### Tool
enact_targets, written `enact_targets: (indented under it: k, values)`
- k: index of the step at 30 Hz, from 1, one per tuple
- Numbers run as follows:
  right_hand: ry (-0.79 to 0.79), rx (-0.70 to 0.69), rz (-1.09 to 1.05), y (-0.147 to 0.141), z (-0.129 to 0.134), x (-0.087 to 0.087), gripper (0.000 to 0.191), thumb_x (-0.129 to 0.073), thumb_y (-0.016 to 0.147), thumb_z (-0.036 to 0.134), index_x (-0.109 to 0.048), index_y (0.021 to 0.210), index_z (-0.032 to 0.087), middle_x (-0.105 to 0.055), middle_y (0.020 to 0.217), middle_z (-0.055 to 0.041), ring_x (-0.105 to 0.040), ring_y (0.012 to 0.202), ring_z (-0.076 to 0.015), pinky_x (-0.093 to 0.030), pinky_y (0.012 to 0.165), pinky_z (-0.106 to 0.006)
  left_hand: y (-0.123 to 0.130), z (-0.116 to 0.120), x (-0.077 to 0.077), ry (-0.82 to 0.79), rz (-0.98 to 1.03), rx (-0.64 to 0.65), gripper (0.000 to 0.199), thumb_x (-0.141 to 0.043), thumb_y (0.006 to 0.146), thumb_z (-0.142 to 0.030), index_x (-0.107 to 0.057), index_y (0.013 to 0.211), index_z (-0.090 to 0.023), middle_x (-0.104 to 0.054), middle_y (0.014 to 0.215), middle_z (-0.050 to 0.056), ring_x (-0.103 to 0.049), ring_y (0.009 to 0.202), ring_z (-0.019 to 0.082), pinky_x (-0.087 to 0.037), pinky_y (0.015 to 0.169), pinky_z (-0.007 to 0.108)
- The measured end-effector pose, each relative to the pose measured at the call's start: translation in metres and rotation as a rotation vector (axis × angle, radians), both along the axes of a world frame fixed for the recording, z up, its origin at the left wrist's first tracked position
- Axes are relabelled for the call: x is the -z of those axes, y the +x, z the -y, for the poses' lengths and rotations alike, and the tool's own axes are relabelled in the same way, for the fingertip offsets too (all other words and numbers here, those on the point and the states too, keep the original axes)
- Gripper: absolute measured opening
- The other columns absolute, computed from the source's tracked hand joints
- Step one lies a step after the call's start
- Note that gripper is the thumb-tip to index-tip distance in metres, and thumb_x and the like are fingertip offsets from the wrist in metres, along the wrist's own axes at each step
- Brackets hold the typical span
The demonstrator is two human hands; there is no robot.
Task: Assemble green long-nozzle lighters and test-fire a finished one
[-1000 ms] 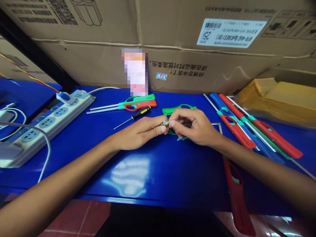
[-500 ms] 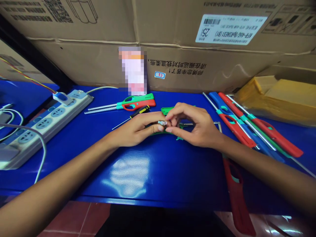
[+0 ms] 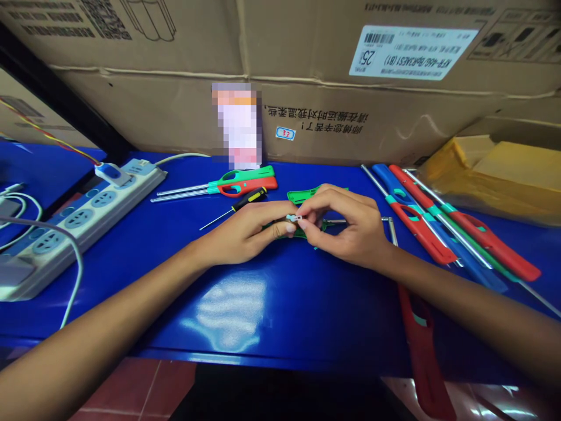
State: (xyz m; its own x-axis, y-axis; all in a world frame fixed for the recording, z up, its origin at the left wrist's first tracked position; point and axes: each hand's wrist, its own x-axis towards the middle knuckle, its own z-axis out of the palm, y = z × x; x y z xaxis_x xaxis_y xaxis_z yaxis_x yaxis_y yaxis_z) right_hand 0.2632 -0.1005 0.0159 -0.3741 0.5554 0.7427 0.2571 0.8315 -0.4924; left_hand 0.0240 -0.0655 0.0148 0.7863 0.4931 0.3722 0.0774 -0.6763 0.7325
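Near the middle of the blue table, my left hand (image 3: 245, 235) is closed round a small pale part (image 3: 291, 218), its thumb and forefinger on either side. My right hand (image 3: 353, 228) pinches at the right end of that same part. Green plastic pieces (image 3: 302, 195) lie behind and beneath the fingers, partly hidden by them. A metal rod (image 3: 335, 222) shows through the gap between my right thumb and fingers. Just behind my left hand lies a yellow and black screwdriver (image 3: 250, 199).
Green and red lighters (image 3: 248, 179) lie behind the screwdriver. Several more (image 3: 421, 228) lie at right, and a red one (image 3: 425, 362) overhangs the front edge. A power strip (image 3: 87, 216) is at left, a phone (image 3: 239, 126) leans on a carton (image 3: 175, 111).
My right fingertips have shifted slightly right, and more of the small pale part shows between the hands. The green piece under the right hand is more covered.
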Motion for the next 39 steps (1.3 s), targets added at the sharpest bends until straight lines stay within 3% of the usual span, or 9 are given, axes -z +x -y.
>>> enact_targets:
  k: [8, 16, 25, 34, 39]
  values:
    - [-0.069, 0.025, 0.011, 0.001, 0.000, -0.003, 0.012, -0.074, 0.099, 0.010, -0.074, 0.100, 0.021, -0.074, 0.086, 0.0002, -0.070, 0.072, -0.0130, -0.058, 0.069, -0.027, 0.002, 0.004, 0.000, 0.019, -0.030, -0.024, 0.030, -0.053, 0.120, -0.037, -0.062, 0.098, -0.018, -0.065, 0.088, 0.001, -0.059, 0.080, 0.015, -0.047, 0.076, 0.026]
    - [-0.254, -0.109, 0.067, 0.011, -0.006, -0.006, 0.002, -0.077, 0.106, 0.022, -0.076, 0.107, 0.022, -0.080, 0.095, -0.0022, -0.076, 0.080, -0.0151, -0.062, 0.075, -0.029, -0.002, 0.000, -0.001, 0.097, -0.082, -0.049, 0.029, -0.054, 0.119, -0.034, -0.059, 0.094, -0.020, -0.061, 0.085, -0.001, -0.056, 0.076, 0.014, -0.043, 0.073, 0.026]
    - [-0.486, -0.166, -0.115, 0.004, -0.002, -0.001, 0.015, -0.076, 0.109, 0.031, -0.072, 0.098, 0.021, -0.075, 0.084, 0.0008, -0.075, 0.071, -0.0129, -0.059, 0.069, -0.027, 0.001, 0.004, -0.006, 0.072, -0.092, -0.021, 0.024, -0.054, 0.119, -0.030, -0.068, 0.104, -0.018, -0.068, 0.089, 0.000, -0.059, 0.077, 0.014, -0.045, 0.075, 0.025]
    - [-0.743, -0.247, -0.239, 0.002, -0.008, 0.007, 0.031, -0.083, 0.104, 0.049, -0.071, 0.097, 0.022, -0.074, 0.078, 0.0012, -0.073, 0.067, -0.0149, -0.060, 0.067, -0.029, -0.001, 0.002, -0.001, -0.106, -0.049, 0.014, 0.032, -0.052, 0.120, -0.036, -0.068, 0.101, -0.017, -0.067, 0.087, 0.001, -0.062, 0.079, 0.014, -0.048, 0.075, 0.025]
    - [-0.819, -0.243, -0.332, 0.005, -0.017, 0.015, 0.030, -0.080, 0.106, 0.049, -0.070, 0.100, 0.022, -0.073, 0.081, 0.0020, -0.075, 0.069, -0.0152, -0.062, 0.069, -0.030, -0.002, 0.001, 0.005, -0.351, 0.008, 0.006, 0.034, -0.052, 0.120, -0.044, -0.070, 0.113, -0.016, -0.057, 0.082, -0.001, -0.052, 0.072, 0.014, -0.043, 0.068, 0.027]
